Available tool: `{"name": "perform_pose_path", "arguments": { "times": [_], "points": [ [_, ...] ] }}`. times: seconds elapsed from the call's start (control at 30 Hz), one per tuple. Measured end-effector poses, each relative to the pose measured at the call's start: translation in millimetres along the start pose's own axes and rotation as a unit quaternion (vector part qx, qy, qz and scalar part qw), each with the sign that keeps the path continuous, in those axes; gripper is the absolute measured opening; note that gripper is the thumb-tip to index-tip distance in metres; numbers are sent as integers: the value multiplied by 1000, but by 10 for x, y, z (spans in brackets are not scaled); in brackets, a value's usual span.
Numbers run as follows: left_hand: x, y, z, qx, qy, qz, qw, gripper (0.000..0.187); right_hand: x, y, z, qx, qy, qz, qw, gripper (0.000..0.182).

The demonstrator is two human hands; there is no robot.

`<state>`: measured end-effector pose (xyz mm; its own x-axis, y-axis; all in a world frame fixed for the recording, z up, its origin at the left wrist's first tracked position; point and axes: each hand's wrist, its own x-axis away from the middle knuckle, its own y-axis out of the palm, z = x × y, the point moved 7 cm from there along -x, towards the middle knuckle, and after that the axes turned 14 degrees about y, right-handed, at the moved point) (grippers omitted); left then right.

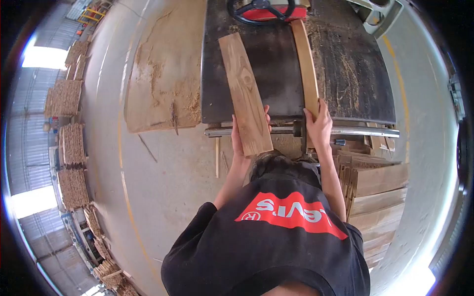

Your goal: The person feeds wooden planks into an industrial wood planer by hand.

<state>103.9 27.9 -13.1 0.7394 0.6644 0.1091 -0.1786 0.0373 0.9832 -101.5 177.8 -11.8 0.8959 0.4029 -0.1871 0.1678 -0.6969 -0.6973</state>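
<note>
My left hand [240, 137] is wrapped around the near end of a wooden board [245, 89] with a dark knot in it. That board is tilted slightly, its far end over the dark metal machine table [276, 59]. Around the near part of a narrow, pale wooden plank [307, 69], my right hand [320, 122] is closed. The plank lies lengthwise on the table, reaching to the red part below the black handwheel [260, 7]. The fingers of my right hand partly cover its side.
A metal rail [355, 131] runs along the table's front edge. Stacked boards [380, 195] stand at my right. Left of the table lies a sawdust-covered wooden sheet [165, 74]. Several wood piles [66, 98] line the far left wall. Sawdust [348, 74] covers the table's right side.
</note>
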Motion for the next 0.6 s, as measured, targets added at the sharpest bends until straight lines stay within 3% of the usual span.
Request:
{"name": "perform_pose_path", "arguments": {
  "times": [0.07,0.17,0.2,0.27,0.33,0.43,0.47,0.6],
  "points": [
    [-14,-112,9,-39,-15,13,999,86,9,40,20,-4,-4,-4,1000,61],
    [-43,-104,96,-233,-18,-59,970,80,20,35,5,0,14,-15,1000,62],
    [7,-176,139,-304,-8,-3,953,73,23,24,3,2,13,-14,1000,62],
    [-33,-650,324,-551,20,68,831,75,20,27,-3,1,9,-16,1000,62],
    [-38,-139,174,-682,69,12,728,80,20,54,28,-7,-2,-13,1000,61],
    [-43,-145,129,-853,-87,18,515,95,17,43,5,-17,20,-26,999,61],
    [32,-134,65,-918,86,5,388,100,13,27,-8,-18,25,-29,999,61],
    [54,97,-105,-946,70,-4,315,103,32,32,9,-12,38,-31,999,62]
  ]
}}
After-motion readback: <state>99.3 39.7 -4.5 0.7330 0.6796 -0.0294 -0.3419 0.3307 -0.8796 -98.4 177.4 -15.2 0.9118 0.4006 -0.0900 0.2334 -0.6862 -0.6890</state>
